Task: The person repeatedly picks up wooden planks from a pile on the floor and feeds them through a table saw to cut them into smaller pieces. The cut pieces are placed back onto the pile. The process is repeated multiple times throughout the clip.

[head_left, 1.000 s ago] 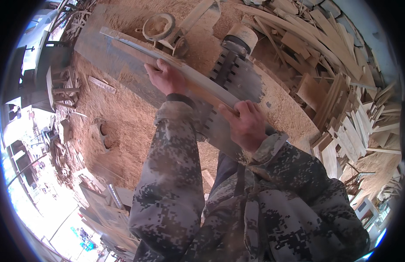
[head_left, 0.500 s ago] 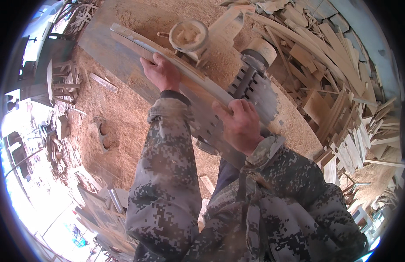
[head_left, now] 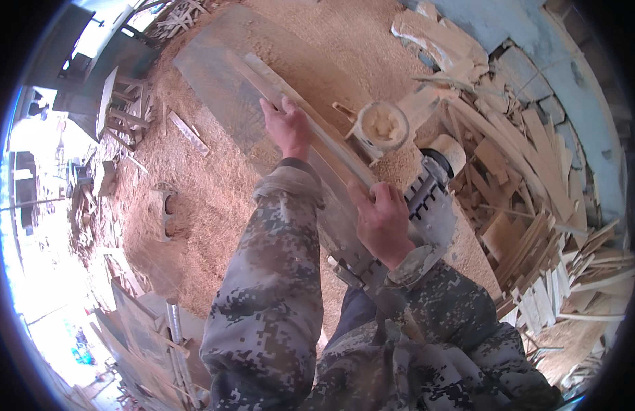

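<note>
the right hand (head_left: 382,222) fingers are curling over the near end of a long pale wooden slat (head_left: 310,130), the left hand (head_left: 287,127) is gripping it further along; its long axis is running away up-left over the grey metal machine table (head_left: 215,82).

- The wooden strip (head_left: 310,133) runs under the left hand's fingers (head_left: 284,113) back to the right hand's fingers (head_left: 372,202).
- The round machine housing (head_left: 380,125) sits right of the left fingers.
- Offcut pile (head_left: 537,178) lies right of the right fingers, possibly touching the machine.
</note>
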The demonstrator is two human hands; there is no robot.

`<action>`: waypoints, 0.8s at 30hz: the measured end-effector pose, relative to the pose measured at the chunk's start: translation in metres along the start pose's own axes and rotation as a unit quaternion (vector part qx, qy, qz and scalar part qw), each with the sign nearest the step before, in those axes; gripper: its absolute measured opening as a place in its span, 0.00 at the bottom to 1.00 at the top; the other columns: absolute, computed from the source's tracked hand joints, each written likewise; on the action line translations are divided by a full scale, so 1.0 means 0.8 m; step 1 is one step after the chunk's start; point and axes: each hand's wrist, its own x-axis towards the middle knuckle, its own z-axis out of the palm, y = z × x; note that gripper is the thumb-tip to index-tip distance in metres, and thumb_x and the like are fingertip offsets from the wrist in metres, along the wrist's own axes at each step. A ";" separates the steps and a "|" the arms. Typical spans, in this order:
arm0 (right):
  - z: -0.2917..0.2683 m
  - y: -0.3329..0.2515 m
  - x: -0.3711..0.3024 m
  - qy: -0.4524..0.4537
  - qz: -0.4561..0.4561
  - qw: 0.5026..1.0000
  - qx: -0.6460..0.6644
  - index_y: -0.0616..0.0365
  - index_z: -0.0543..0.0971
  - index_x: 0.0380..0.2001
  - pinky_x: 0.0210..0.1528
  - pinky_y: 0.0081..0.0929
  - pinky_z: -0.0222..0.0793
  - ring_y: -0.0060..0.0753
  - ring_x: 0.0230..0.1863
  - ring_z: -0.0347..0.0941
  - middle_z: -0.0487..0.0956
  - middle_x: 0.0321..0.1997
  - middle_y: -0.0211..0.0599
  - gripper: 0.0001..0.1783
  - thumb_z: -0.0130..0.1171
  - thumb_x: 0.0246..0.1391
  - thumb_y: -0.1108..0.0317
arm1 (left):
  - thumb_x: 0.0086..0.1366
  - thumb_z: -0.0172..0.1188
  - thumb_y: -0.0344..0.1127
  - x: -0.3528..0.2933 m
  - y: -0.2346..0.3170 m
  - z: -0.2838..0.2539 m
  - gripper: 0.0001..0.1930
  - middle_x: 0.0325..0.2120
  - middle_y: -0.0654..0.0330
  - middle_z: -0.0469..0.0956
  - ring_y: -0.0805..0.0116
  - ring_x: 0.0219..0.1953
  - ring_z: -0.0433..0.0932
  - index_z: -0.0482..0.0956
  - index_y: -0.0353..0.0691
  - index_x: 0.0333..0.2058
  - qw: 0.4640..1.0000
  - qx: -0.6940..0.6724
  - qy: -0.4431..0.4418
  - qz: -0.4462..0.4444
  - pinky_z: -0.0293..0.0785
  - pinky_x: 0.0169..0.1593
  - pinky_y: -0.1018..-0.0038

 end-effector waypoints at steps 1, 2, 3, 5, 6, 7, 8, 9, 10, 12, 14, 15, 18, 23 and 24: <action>0.001 -0.003 0.002 -0.001 -0.003 1.000 -0.004 0.55 0.82 0.60 0.44 0.45 0.69 0.49 0.41 0.72 0.71 0.40 0.40 0.29 0.61 0.52 0.77 | 0.72 0.59 0.35 -0.001 0.001 -0.004 0.19 0.44 0.37 0.84 0.37 0.50 0.83 0.73 0.26 0.54 1.000 0.022 -0.019 -0.011 0.77 0.55 0.55; 0.002 -0.006 0.005 0.000 -0.004 1.000 -0.007 0.55 0.81 0.61 0.44 0.45 0.69 0.49 0.41 0.71 0.71 0.40 0.40 0.30 0.61 0.52 0.77 | 0.72 0.59 0.35 -0.003 0.001 -0.010 0.19 0.44 0.36 0.84 0.35 0.50 0.83 0.73 0.26 0.55 0.998 0.044 -0.032 -0.010 0.77 0.56 0.54; 0.000 -0.012 0.004 -0.003 -0.014 1.000 -0.005 0.55 0.81 0.62 0.44 0.45 0.69 0.49 0.41 0.71 0.71 0.40 0.40 0.30 0.61 0.53 0.77 | 0.72 0.59 0.34 -0.012 0.001 -0.017 0.19 0.45 0.37 0.84 0.37 0.50 0.83 0.73 0.26 0.55 0.997 0.064 -0.036 -0.018 0.77 0.55 0.55; -0.007 -0.035 -0.005 0.008 -0.023 1.000 0.016 0.56 0.80 0.62 0.45 0.46 0.69 0.49 0.41 0.71 0.71 0.40 0.40 0.30 0.61 0.54 0.76 | 0.71 0.59 0.32 -0.036 0.002 -0.040 0.19 0.47 0.39 0.84 0.42 0.51 0.84 0.73 0.27 0.55 0.991 0.119 -0.047 -0.023 0.79 0.54 0.57; -0.014 -0.052 -0.015 -0.024 -0.017 0.999 0.026 0.56 0.80 0.63 0.47 0.46 0.69 0.50 0.43 0.72 0.72 0.41 0.41 0.30 0.62 0.54 0.75 | 0.72 0.58 0.31 -0.044 0.001 -0.062 0.19 0.49 0.40 0.83 0.46 0.51 0.84 0.73 0.27 0.57 0.995 0.006 -0.077 -0.064 0.79 0.54 0.59; -0.024 -0.071 -0.029 -0.041 -0.013 0.998 0.045 0.56 0.80 0.63 0.49 0.47 0.69 0.50 0.44 0.72 0.73 0.43 0.42 0.30 0.64 0.54 0.74 | 0.72 0.57 0.29 -0.053 0.000 -0.091 0.19 0.51 0.42 0.83 0.49 0.52 0.84 0.73 0.27 0.58 0.981 -0.098 -0.114 -0.121 0.80 0.54 0.61; -0.035 -0.088 -0.042 -0.054 -0.014 0.997 0.062 0.56 0.79 0.64 0.51 0.47 0.69 0.51 0.45 0.73 0.74 0.44 0.43 0.31 0.65 0.54 0.73 | 0.72 0.56 0.27 -0.065 0.002 -0.116 0.19 0.52 0.43 0.82 0.53 0.53 0.84 0.73 0.28 0.59 0.952 -0.202 -0.149 -0.175 0.80 0.55 0.63; -0.051 -0.100 -0.056 -0.064 0.004 0.993 0.097 0.58 0.79 0.64 0.54 0.47 0.69 0.52 0.48 0.73 0.74 0.46 0.45 0.32 0.67 0.54 0.72 | 0.72 0.55 0.26 -0.082 0.006 -0.138 0.20 0.54 0.46 0.81 0.56 0.54 0.84 0.72 0.28 0.61 0.934 -0.264 -0.147 -0.188 0.81 0.55 0.64; -0.071 -0.106 -0.072 -0.071 0.018 0.989 0.131 0.59 0.78 0.65 0.56 0.47 0.68 0.52 0.50 0.73 0.75 0.48 0.46 0.33 0.68 0.53 0.71 | 0.72 0.54 0.24 -0.099 0.011 -0.161 0.21 0.55 0.48 0.81 0.60 0.54 0.83 0.72 0.28 0.62 0.913 -0.324 -0.145 -0.201 0.81 0.55 0.65; -0.103 -0.111 -0.096 -0.075 0.062 0.975 0.200 0.64 0.77 0.66 0.64 0.49 0.66 0.56 0.59 0.72 0.76 0.58 0.51 0.37 0.72 0.50 0.71 | 0.72 0.53 0.22 -0.136 0.024 -0.200 0.23 0.57 0.50 0.80 0.62 0.55 0.83 0.70 0.29 0.65 0.879 -0.399 -0.138 -0.221 0.81 0.57 0.66; -0.128 -0.108 -0.116 -0.043 0.115 0.972 0.199 0.67 0.75 0.67 0.67 0.48 0.66 0.57 0.62 0.71 0.76 0.59 0.52 0.38 0.71 0.51 0.71 | 0.72 0.52 0.21 -0.172 0.040 -0.227 0.27 0.58 0.50 0.79 0.60 0.55 0.83 0.67 0.30 0.69 0.859 -0.439 -0.134 -0.224 0.81 0.59 0.66; -0.141 -0.107 -0.129 -0.027 0.143 0.969 0.198 0.69 0.74 0.67 0.69 0.48 0.66 0.57 0.63 0.71 0.76 0.59 0.53 0.39 0.70 0.52 0.71 | 0.72 0.52 0.21 -0.191 0.048 -0.239 0.28 0.59 0.50 0.79 0.60 0.56 0.82 0.66 0.30 0.70 0.851 -0.450 -0.128 -0.237 0.81 0.59 0.66; -0.168 -0.093 -0.165 -0.166 0.291 0.887 0.319 0.71 0.70 0.70 0.67 0.38 0.70 0.40 0.62 0.76 0.80 0.61 0.47 0.37 0.69 0.60 0.70 | 0.73 0.54 0.23 -0.236 0.069 -0.266 0.30 0.63 0.49 0.76 0.57 0.60 0.80 0.63 0.31 0.73 0.824 -0.494 -0.154 -0.229 0.79 0.63 0.63; -0.190 -0.101 -0.255 -0.207 0.398 0.717 0.535 0.68 0.76 0.66 0.54 0.26 0.77 0.23 0.50 0.80 0.86 0.53 0.36 0.26 0.64 0.67 0.72 | 0.73 0.55 0.24 -0.311 0.101 -0.292 0.33 0.63 0.49 0.77 0.57 0.60 0.81 0.60 0.32 0.75 0.780 -0.546 -0.222 -0.210 0.80 0.62 0.64; -0.197 -0.107 -0.279 -0.182 0.386 0.716 0.552 0.68 0.76 0.65 0.53 0.25 0.77 0.23 0.49 0.80 0.86 0.52 0.36 0.26 0.64 0.67 0.72 | 0.73 0.55 0.24 -0.327 0.108 -0.295 0.33 0.63 0.49 0.77 0.57 0.60 0.80 0.61 0.32 0.75 0.781 -0.541 -0.229 -0.211 0.80 0.62 0.64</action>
